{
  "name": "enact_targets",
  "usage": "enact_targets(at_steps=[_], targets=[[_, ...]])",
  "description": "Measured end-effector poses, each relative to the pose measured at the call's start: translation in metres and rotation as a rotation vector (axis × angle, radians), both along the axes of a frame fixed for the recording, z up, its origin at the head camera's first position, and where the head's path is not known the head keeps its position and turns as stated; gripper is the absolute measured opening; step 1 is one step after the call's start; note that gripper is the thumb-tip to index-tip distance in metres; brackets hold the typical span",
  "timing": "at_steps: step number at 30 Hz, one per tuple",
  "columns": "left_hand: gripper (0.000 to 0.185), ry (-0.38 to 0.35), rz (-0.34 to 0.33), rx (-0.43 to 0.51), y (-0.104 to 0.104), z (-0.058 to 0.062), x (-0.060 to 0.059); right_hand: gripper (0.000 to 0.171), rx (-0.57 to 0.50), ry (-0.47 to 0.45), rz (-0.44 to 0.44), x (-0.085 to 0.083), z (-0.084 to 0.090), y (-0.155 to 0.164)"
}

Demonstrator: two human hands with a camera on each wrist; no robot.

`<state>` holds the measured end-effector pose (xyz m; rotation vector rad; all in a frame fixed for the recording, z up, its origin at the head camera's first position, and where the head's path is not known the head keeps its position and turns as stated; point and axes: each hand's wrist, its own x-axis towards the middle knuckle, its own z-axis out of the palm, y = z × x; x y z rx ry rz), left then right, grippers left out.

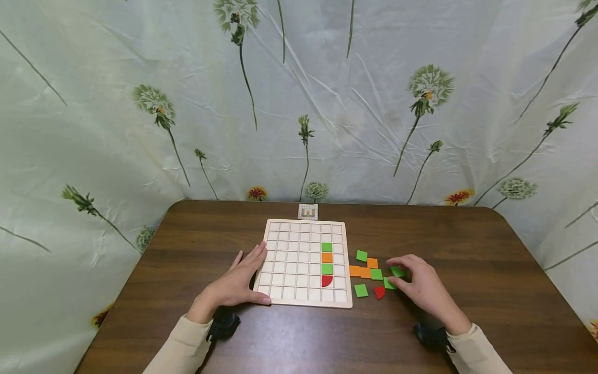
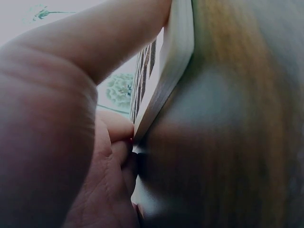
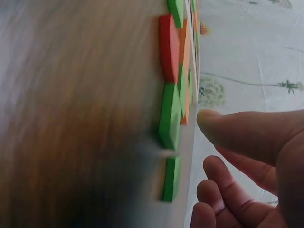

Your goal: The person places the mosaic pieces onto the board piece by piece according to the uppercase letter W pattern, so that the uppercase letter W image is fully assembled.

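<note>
A white grid board (image 1: 291,261) lies on the table, with two green squares, an orange square (image 1: 327,257) and a red quarter-circle tile (image 1: 327,281) in one column near its right side. My left hand (image 1: 238,280) rests along the board's left edge, thumb at the near left corner and fingers extended up the side. To the right, my right hand (image 1: 422,285) hovers over loose tiles, thumb and fingers apart and nothing between them. Closest to its fingertips are two green squares, one (image 1: 397,271) partly under the fingers and another (image 3: 170,116) by the thumb.
Between the board and my right hand lie several green and orange squares (image 1: 355,271) and a loose red quarter-circle tile (image 1: 379,292). A small patterned card (image 1: 308,211) sits behind the board at the table's (image 1: 467,234) back edge. A flowered cloth (image 1: 299,93) hangs behind.
</note>
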<state>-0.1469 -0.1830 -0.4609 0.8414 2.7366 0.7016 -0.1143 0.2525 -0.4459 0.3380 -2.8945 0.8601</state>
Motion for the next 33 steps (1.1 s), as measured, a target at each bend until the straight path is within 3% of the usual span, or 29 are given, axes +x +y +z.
enact_targets(at_steps=[7, 20, 33], targets=[[0.117, 0.012, -0.014, 0.035, 0.000, 0.002, 0.001, 0.035, 0.005, -0.007, 0.008, -0.002, -0.002, 0.012], [0.116, 0.001, -0.008, 0.029, 0.000, 0.002, 0.001, 0.039, 0.064, -0.094, 0.019, -0.009, 0.000, 0.021], [0.117, -0.012, 0.000, 0.017, 0.000, 0.004, 0.002, 0.036, 0.056, -0.126, 0.057, -0.013, -0.001, 0.026]])
